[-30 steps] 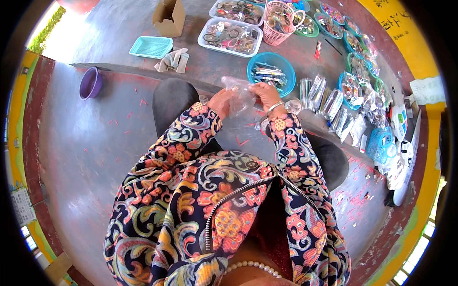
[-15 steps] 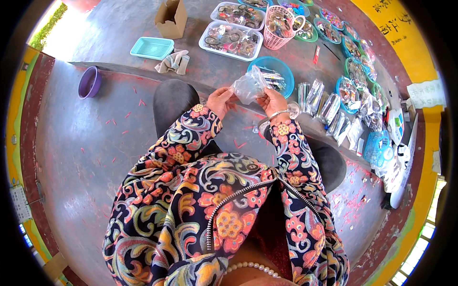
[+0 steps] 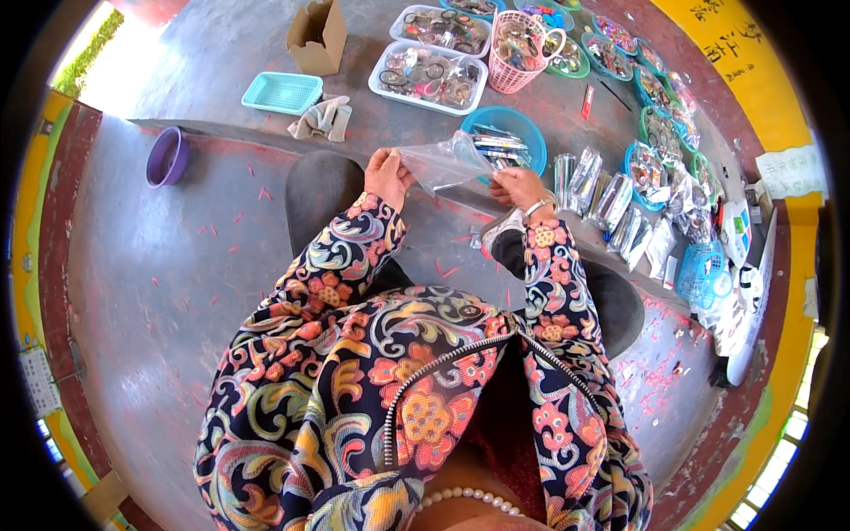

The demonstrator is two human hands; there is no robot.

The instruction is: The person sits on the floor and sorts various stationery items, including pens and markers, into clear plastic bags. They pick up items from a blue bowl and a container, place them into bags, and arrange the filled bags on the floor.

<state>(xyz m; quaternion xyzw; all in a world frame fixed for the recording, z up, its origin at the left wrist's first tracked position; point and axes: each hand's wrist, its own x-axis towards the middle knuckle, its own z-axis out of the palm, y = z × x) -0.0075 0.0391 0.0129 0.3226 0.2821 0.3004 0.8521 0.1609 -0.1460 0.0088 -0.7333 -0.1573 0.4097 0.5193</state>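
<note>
A clear plastic bag (image 3: 440,165) is stretched flat between my two hands, with nothing visible inside it. My left hand (image 3: 388,175) pinches one end of it. The opposite end is gripped by the fingers of my right hand (image 3: 521,188), which has a bracelet at its wrist. Just beyond the bag, partly behind it, sits a round blue basin (image 3: 529,133) holding several pens (image 3: 500,146). To the right of my right hand lie several clear packs of pens (image 3: 584,180) in a row along the raised ledge.
On the ledge are a teal basket (image 3: 282,92), a cardboard box (image 3: 319,40), a grey cloth (image 3: 320,119), white trays of bagged items (image 3: 428,78) and a pink basket (image 3: 517,53). A purple basin (image 3: 166,157) stands left on the floor. Filled round baskets (image 3: 606,56) line the far right.
My hands have drawn apart, left hand leftward and right hand rightward. The bag, crumpled before, is now pulled out lengthwise between them.
</note>
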